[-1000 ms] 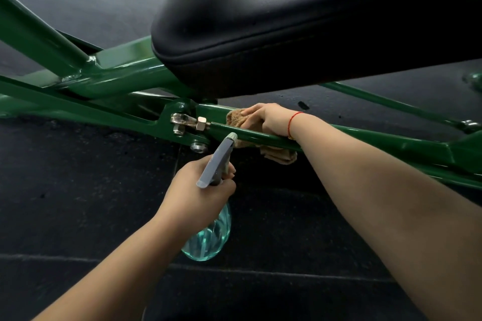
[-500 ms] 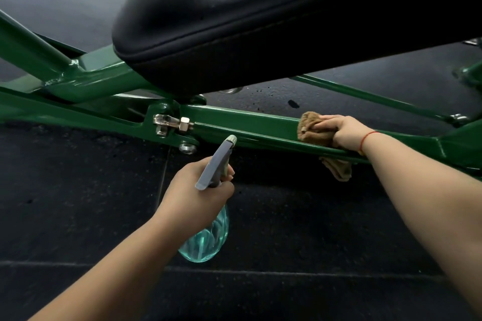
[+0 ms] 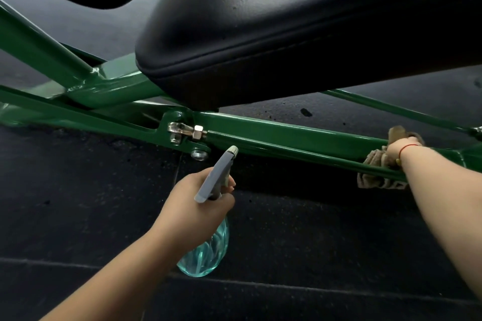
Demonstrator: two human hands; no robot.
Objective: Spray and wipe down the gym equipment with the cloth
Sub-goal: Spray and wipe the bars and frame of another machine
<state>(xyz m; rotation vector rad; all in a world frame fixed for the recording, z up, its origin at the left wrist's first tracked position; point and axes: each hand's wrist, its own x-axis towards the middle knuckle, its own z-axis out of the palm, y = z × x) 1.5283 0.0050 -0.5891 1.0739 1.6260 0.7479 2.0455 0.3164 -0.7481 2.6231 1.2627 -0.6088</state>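
Curled round the neck of the teal spray bottle [image 3: 206,255], the left hand [image 3: 193,206] points its grey nozzle at the green frame bar [image 3: 287,135], near the bolted joint [image 3: 186,133]. Far along that bar, the right hand [image 3: 399,150] clasps the brown cloth [image 3: 375,180] against it, below the black pad [image 3: 287,34].

Dark speckled floor [image 3: 78,216], seam lines across; green frame [image 3: 287,135] resting on it.
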